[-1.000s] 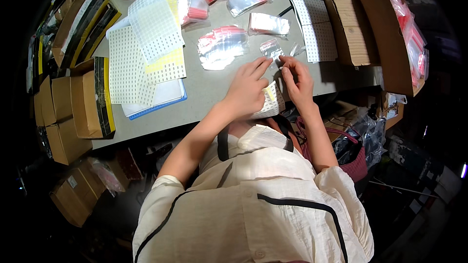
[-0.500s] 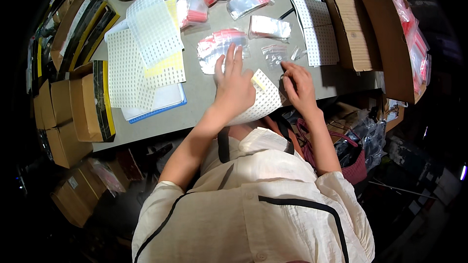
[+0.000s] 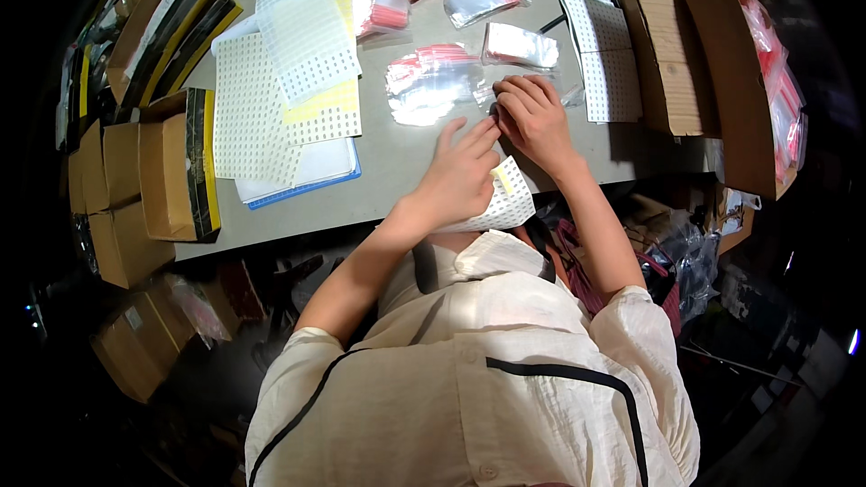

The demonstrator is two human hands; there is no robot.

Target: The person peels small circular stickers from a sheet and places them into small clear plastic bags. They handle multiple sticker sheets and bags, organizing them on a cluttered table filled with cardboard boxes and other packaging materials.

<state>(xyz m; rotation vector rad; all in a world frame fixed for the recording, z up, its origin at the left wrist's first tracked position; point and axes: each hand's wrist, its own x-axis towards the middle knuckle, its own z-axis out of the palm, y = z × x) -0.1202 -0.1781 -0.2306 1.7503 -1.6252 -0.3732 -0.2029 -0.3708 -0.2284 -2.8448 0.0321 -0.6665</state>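
Observation:
My left hand (image 3: pixel 458 179) hovers over a white label sheet (image 3: pixel 514 203) with dark spots and a yellow patch at the table's near edge. Its fingers are stretched, thumb apart, and their tips meet those of my right hand. My right hand (image 3: pixel 538 122) has its fingers curled together, over the spot of a small clear bag with round bits. That bag is mostly hidden now, so what the fingers hold cannot be made out. Left of it lies a spread pile of clear zip bags (image 3: pixel 428 95) with red strips. Behind sits another stack of clear bags (image 3: pixel 521 45).
Spotted label sheets (image 3: pixel 248 113) lie on a blue-edged pad (image 3: pixel 302 185) at left. More bundled bags (image 3: pixel 487 0) lie at the back. Label sheets (image 3: pixel 612 81) and cardboard boxes (image 3: pixel 672 45) stand right; open boxes (image 3: pixel 167 176) line the left edge.
My right hand has moved left and curled its fingers. The left hand has drawn back from the bag pile and turned toward the right hand. The view has shifted slightly.

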